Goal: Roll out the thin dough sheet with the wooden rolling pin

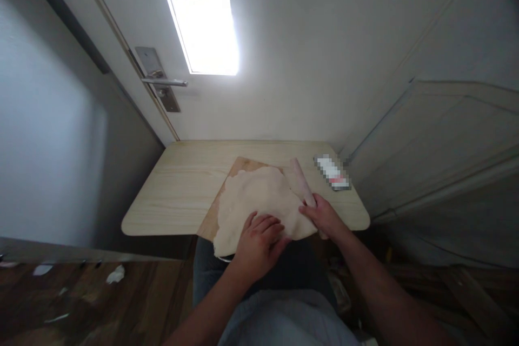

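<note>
A wide, thin sheet of pale dough (pixel 259 197) lies spread over a wooden board (pixel 243 165) on a small light wood table (pixel 182 184). My left hand (pixel 259 240) rests flat on the near edge of the dough, fingers stretched out together. My right hand (pixel 322 216) is closed round the near end of a pale rolling pin (pixel 300 181) that lies along the right edge of the dough, pointing away from me.
A small blurred white and red pack (pixel 332 172) lies at the table's far right corner. A white door with a metal handle (pixel 164 82) and a bright glass pane stands behind the table. Scraps lie on the dark wood floor (pixel 115 274) to the left.
</note>
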{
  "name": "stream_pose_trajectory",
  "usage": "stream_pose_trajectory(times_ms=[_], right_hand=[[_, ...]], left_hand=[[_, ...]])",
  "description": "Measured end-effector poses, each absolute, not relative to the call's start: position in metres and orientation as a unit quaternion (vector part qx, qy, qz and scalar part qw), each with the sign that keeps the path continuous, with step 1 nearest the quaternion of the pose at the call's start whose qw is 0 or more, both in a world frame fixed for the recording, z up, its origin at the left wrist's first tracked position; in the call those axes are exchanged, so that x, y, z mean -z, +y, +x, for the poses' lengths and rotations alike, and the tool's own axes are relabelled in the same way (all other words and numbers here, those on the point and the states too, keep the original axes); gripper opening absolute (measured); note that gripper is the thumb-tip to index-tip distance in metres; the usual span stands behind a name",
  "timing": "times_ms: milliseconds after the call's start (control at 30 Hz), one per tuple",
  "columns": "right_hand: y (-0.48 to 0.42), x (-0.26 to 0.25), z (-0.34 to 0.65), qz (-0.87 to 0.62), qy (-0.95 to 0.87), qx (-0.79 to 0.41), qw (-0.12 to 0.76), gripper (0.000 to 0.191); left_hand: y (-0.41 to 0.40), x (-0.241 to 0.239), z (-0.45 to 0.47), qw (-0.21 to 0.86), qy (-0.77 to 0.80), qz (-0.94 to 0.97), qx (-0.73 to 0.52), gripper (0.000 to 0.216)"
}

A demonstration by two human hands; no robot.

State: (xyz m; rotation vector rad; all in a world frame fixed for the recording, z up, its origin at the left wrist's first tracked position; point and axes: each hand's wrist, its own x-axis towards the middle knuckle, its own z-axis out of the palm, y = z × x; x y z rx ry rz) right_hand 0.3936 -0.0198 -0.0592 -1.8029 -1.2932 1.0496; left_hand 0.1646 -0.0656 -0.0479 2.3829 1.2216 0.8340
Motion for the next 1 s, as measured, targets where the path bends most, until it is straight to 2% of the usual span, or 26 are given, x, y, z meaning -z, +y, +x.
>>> stream_pose_trajectory(times_ms=[133, 267, 433, 600, 1000], right_hand=[[-0.015, 0.06, 0.398, -0.687, -0.552, -0.384, 0.275, 0.02], [0.002, 0.059, 0.398, -0.699, -0.57, -0.348, 0.254, 0.016], [0.041, 0.059, 0.387, -0.709, -0.557, -0.35, 0.254, 0.021], [0.078, 0.052, 0.371, -0.713, -0.537, -0.366, 0.263, 0.027], [0.1, 0.015, 0.344, -0.653, -0.597, -0.395, 0.247, 0.024]], left_hand=[[-0.054, 0.05, 0.143, 0.118, 0.5, 0.817, -0.26, 0.032], [-0.044, 0.057, 0.122, 0.073, 0.56, 0.801, -0.2, 0.05], [-0.032, 0.056, 0.107, 0.057, 0.606, 0.772, -0.181, 0.05], [0.014, 0.051, 0.099, 0.084, 0.634, 0.746, -0.186, 0.05], [0.108, 0.035, 0.107, 0.183, 0.568, 0.779, -0.195, 0.059]])
